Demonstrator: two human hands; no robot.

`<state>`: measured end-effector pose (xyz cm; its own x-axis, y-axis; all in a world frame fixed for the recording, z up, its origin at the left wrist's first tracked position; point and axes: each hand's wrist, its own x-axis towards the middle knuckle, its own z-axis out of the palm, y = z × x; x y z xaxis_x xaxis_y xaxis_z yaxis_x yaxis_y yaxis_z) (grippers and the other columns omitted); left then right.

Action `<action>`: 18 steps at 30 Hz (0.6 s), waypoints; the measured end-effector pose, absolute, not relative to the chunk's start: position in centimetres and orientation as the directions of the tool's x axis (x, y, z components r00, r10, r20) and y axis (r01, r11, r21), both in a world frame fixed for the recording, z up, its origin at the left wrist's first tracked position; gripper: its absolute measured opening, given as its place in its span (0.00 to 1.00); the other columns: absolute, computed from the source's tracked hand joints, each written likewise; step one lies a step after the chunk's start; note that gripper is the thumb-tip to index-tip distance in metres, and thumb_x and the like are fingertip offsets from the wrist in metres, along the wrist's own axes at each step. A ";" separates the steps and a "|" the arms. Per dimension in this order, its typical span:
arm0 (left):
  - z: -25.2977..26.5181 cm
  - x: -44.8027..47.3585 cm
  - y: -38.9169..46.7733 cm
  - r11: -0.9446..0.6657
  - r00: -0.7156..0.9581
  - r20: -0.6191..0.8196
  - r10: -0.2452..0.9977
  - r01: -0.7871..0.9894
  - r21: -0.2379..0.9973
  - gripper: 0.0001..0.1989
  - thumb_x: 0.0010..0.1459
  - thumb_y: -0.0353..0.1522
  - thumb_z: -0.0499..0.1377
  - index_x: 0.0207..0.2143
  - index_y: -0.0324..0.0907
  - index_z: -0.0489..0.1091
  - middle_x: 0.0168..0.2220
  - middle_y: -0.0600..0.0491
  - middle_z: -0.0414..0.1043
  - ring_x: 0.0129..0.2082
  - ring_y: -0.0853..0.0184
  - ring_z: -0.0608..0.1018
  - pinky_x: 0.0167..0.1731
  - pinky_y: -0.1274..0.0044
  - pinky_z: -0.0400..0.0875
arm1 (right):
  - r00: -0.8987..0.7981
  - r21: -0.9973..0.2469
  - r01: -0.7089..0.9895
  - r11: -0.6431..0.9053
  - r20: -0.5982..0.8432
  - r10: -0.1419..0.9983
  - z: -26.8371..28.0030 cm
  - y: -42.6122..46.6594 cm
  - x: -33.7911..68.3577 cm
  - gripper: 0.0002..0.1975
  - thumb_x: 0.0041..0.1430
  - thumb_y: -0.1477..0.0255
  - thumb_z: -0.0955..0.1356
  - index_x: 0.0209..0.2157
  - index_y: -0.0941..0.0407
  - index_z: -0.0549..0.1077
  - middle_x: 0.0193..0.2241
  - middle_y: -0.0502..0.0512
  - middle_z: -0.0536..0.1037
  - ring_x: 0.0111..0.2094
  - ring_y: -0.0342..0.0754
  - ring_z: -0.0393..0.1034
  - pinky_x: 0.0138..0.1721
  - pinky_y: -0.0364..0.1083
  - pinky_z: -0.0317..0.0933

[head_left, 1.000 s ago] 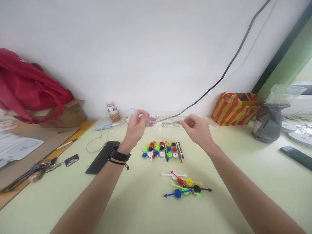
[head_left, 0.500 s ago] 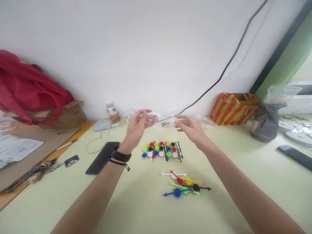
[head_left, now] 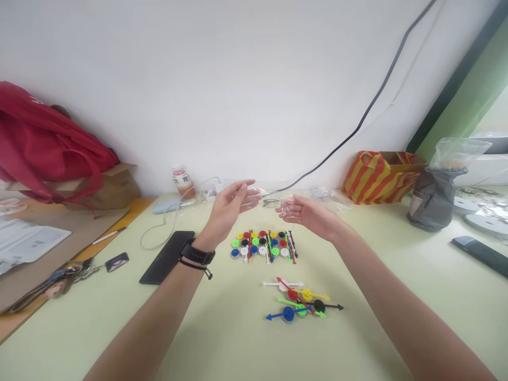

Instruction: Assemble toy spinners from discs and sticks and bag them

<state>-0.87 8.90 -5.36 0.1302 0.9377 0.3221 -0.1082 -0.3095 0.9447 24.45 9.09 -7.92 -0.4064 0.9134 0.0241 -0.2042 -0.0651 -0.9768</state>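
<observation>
My left hand (head_left: 231,206), wearing a black watch, is raised over the far part of the table. Its thumb lies against the outstretched fingers, with a clear plastic bag (head_left: 257,191) between and over them. Across from it, my right hand (head_left: 307,216) has its fingers bent inward on the bag's other side; the thin film is hard to see. Below the hands, small coloured discs (head_left: 260,242) stand in rows with bundles of arrow-shaped pointers (head_left: 271,246) among them. Closer to me lie several assembled arrow spinners (head_left: 288,314) in blue, green, black, red, yellow and white, overlapping.
A black tablet-like slab (head_left: 166,257) lies left, near a white cable (head_left: 147,233) and a bottle (head_left: 182,181). Keys (head_left: 81,272) and a red bag (head_left: 43,137) are farther left. A striped bag (head_left: 379,177), a grey bag (head_left: 432,198) and a dark phone-like object (head_left: 482,256) are right.
The clear bag was stretched between both hands. My right hand has turned and lowered slightly, its fingers now against the film; my left hand has shifted slightly right. Discs and spinners stay put.
</observation>
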 end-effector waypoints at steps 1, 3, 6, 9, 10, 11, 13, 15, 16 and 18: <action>-5.3 -0.8 8.8 -0.307 0.135 0.320 0.938 -0.106 0.946 0.21 0.66 0.47 0.62 0.55 0.44 0.76 0.49 0.43 0.82 0.50 0.57 0.84 0.54 0.63 0.78 | -0.448 -0.979 -0.195 -0.066 0.029 0.894 -7.6 8.9 24.6 0.20 0.66 0.53 0.69 0.44 0.55 0.81 0.49 0.62 0.83 0.50 0.54 0.78 0.58 0.55 0.68; -5.0 -0.7 8.5 -0.297 0.147 0.310 0.939 -0.106 0.949 0.23 0.65 0.46 0.63 0.56 0.44 0.75 0.50 0.43 0.82 0.51 0.57 0.84 0.55 0.63 0.78 | -0.527 -0.983 -0.173 -0.063 0.038 0.849 -7.0 8.4 24.8 0.26 0.66 0.47 0.65 0.47 0.54 0.80 0.54 0.63 0.81 0.57 0.58 0.75 0.61 0.58 0.65; -4.8 -0.4 8.0 -0.274 0.183 0.291 0.939 -0.113 0.955 0.24 0.64 0.46 0.65 0.57 0.44 0.76 0.52 0.43 0.81 0.51 0.56 0.83 0.55 0.63 0.77 | -0.639 -0.986 -0.157 -0.052 0.062 0.767 -6.4 7.6 25.1 0.35 0.61 0.40 0.65 0.54 0.52 0.78 0.60 0.62 0.76 0.64 0.60 0.68 0.64 0.60 0.60; -4.7 0.0 7.6 -0.259 0.238 0.281 0.930 -0.120 0.958 0.23 0.64 0.45 0.65 0.57 0.45 0.76 0.55 0.43 0.79 0.53 0.55 0.83 0.57 0.62 0.76 | -0.750 -0.986 -0.164 -0.029 0.105 0.653 -6.2 7.0 25.1 0.40 0.55 0.38 0.68 0.61 0.49 0.74 0.64 0.60 0.73 0.66 0.61 0.65 0.66 0.60 0.57; -4.7 0.1 7.5 -0.255 0.252 0.278 0.927 -0.120 0.959 0.23 0.64 0.45 0.64 0.57 0.45 0.77 0.56 0.43 0.79 0.53 0.54 0.82 0.58 0.61 0.75 | -0.778 -0.986 -0.163 -0.018 0.118 0.617 -6.2 6.9 25.1 0.41 0.55 0.39 0.69 0.62 0.48 0.72 0.65 0.59 0.72 0.67 0.61 0.64 0.66 0.60 0.57; -4.7 0.3 7.4 -0.250 0.264 0.273 0.925 -0.119 0.961 0.22 0.64 0.45 0.64 0.57 0.45 0.77 0.56 0.43 0.79 0.54 0.54 0.82 0.58 0.61 0.75 | -0.799 -0.987 -0.160 -0.004 0.127 0.588 -6.2 6.8 25.1 0.41 0.55 0.40 0.70 0.64 0.47 0.70 0.66 0.59 0.70 0.67 0.61 0.64 0.66 0.60 0.56; -4.7 0.5 7.2 -0.234 0.279 0.261 0.924 -0.124 0.964 0.21 0.65 0.45 0.64 0.56 0.46 0.77 0.57 0.43 0.78 0.55 0.54 0.81 0.59 0.61 0.74 | -0.814 -0.987 -0.160 0.023 0.145 0.563 -6.2 6.6 25.1 0.43 0.54 0.41 0.70 0.67 0.45 0.66 0.67 0.58 0.68 0.68 0.61 0.62 0.66 0.61 0.56; -4.6 0.6 7.0 -0.214 0.297 0.248 0.922 -0.144 0.966 0.21 0.65 0.44 0.64 0.56 0.45 0.78 0.56 0.44 0.79 0.56 0.54 0.80 0.59 0.62 0.74 | -0.802 -0.985 -0.170 0.041 0.162 0.575 -6.1 6.5 25.1 0.43 0.54 0.39 0.69 0.67 0.43 0.64 0.68 0.56 0.67 0.69 0.60 0.60 0.66 0.62 0.55; -4.6 0.6 7.0 -0.204 0.305 0.243 0.921 -0.156 0.967 0.20 0.65 0.44 0.64 0.56 0.45 0.78 0.56 0.44 0.79 0.56 0.54 0.80 0.59 0.62 0.74 | -0.792 -0.984 -0.170 0.047 0.165 0.587 -6.0 6.5 25.0 0.44 0.54 0.37 0.67 0.68 0.42 0.64 0.68 0.55 0.66 0.69 0.60 0.60 0.66 0.62 0.55; -4.4 0.7 6.9 -0.183 0.313 0.232 0.921 -0.178 0.967 0.20 0.65 0.43 0.64 0.55 0.45 0.78 0.55 0.43 0.79 0.55 0.54 0.81 0.58 0.62 0.74 | -0.778 -0.988 -0.141 0.060 0.148 0.611 -5.8 6.4 24.9 0.46 0.52 0.34 0.65 0.67 0.41 0.63 0.69 0.55 0.66 0.69 0.61 0.59 0.65 0.62 0.56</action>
<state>0.68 6.85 -4.45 0.3129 0.9209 0.2323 -0.1777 -0.1835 0.9668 24.88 6.40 -5.80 -0.7781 0.6106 0.1477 -0.1405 0.0600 -0.9883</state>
